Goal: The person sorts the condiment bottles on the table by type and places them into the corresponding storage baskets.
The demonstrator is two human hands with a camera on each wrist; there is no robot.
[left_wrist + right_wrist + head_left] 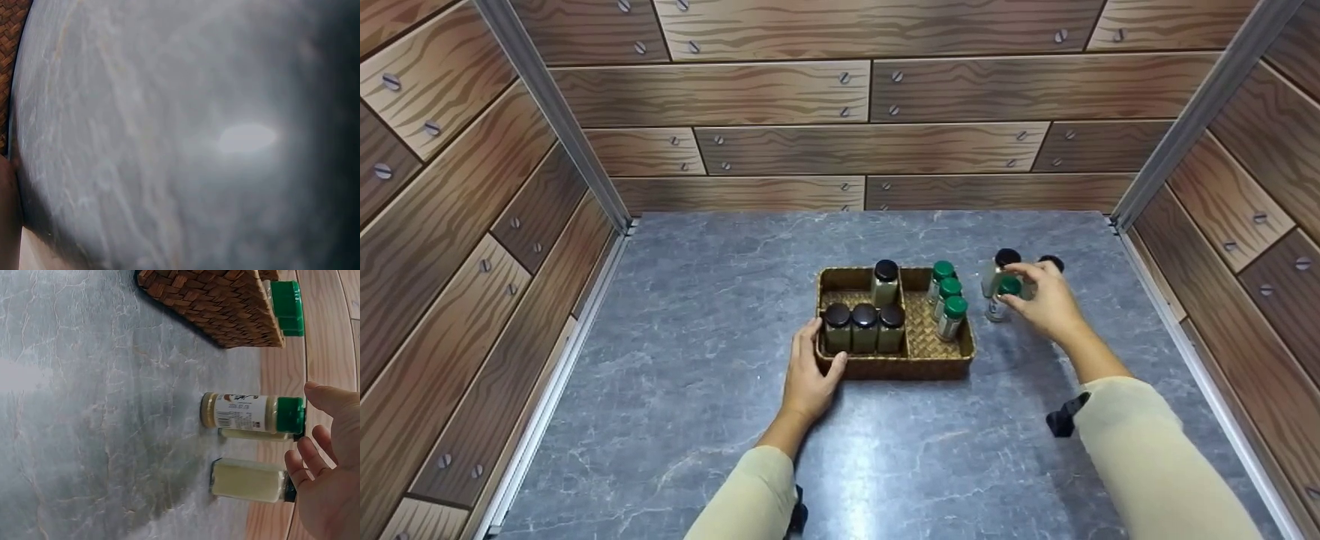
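A woven basket (915, 368) with two compartments stands on the table. My left hand (808, 379) holds its near left corner, thumb at the front wall and fingers along the left side. Several black-lidded spice jars (865, 337) stand in the left compartment. Along the right compartment's right wall are three green-capped spice jars (951, 327). Right of the basket, my right hand (1048, 306) has thumb and fingers spread about the cap of another green-capped spice jar (242, 410), upright on the table. Whether they touch it, I cannot tell.
Behind the green-capped jar stands a black-lidded jar (991, 279). Another black-lidded jar (247, 481) is beside my right fingers, partly hidden in the head view. Wood-patterned walls (780, 150) enclose the grey marbled table (697, 300) at the back and both sides.
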